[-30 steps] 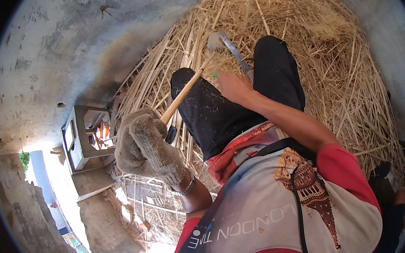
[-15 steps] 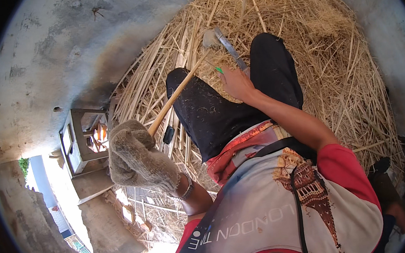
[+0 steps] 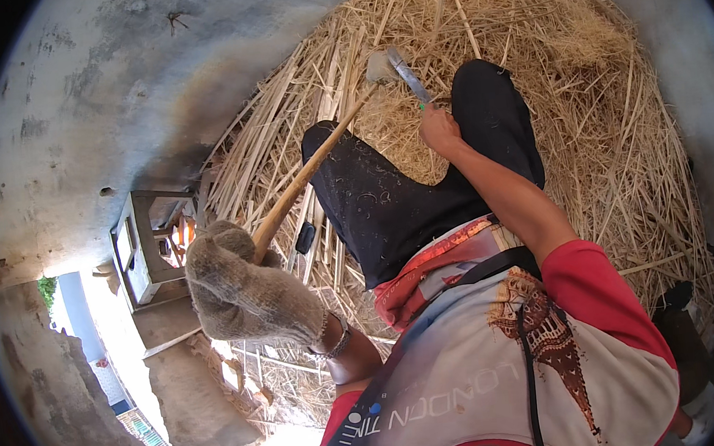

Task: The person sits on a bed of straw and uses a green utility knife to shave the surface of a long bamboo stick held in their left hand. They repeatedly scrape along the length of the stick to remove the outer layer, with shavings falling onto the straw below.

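My left hand, in a thick grey knitted glove, is closed round the near end of a long bamboo stick that slants up and to the right over my left knee. My bare right hand grips the handle of a knife, whose grey blade meets the stick's far tip. I sit with both knees in black trousers raised, on a heap of pale straw and bamboo shavings.
A small wooden stool or frame stands at the left beside the grey concrete floor. Split bamboo strips fan out under my left leg. A dark object lies at the lower right.
My gloved left hand has drawn back toward me and lower in the picture, pulling the stick along. The right hand with the knife stays at the stick's far end.
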`<control>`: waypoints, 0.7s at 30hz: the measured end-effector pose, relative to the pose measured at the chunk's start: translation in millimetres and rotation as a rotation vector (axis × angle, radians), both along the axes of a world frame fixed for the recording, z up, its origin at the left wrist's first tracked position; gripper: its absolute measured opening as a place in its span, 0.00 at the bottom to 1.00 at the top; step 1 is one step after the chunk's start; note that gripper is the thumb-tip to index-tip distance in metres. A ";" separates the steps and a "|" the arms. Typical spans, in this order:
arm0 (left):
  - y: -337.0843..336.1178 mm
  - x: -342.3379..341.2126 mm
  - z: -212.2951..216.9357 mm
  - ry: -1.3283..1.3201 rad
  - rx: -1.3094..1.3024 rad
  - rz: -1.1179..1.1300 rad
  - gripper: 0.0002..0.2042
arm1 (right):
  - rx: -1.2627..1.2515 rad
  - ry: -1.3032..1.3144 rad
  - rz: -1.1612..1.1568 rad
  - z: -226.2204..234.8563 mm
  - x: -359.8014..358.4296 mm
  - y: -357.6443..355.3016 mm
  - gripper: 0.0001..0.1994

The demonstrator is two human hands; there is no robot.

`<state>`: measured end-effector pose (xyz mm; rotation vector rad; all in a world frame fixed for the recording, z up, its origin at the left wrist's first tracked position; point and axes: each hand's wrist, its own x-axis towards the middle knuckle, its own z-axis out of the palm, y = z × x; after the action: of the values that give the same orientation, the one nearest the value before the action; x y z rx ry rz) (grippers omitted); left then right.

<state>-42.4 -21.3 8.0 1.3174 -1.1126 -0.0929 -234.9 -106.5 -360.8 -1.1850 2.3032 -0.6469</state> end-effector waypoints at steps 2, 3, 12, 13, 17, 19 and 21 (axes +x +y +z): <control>1.0 7.9 -1.3 0.058 -0.008 0.019 0.22 | -0.060 -0.084 0.072 45.4 5.1 19.6 0.14; 0.3 11.5 -1.2 0.090 -0.020 0.008 0.22 | -0.110 -0.131 0.122 76.6 12.0 21.9 0.13; -5.2 1.3 6.3 0.046 -0.016 0.037 0.23 | -0.191 -0.035 0.339 83.2 37.7 -7.3 0.15; -4.2 0.5 7.8 0.025 -0.002 0.045 0.24 | -0.180 -0.032 0.285 75.1 35.3 -14.4 0.15; -11.1 4.3 7.9 0.047 0.043 0.155 0.29 | -0.061 0.036 0.129 33.8 5.6 -21.0 0.15; -11.4 8.8 3.5 0.052 0.033 0.204 0.28 | -0.262 -0.135 0.179 73.2 33.8 -19.2 0.14; -12.5 10.0 2.9 0.057 0.022 0.198 0.27 | -0.366 -0.149 0.265 89.4 49.0 -22.0 0.13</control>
<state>-32.4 -33.9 10.9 1.4296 -0.9305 0.0034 -185.9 -128.5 -271.4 -1.5163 1.9107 -1.0453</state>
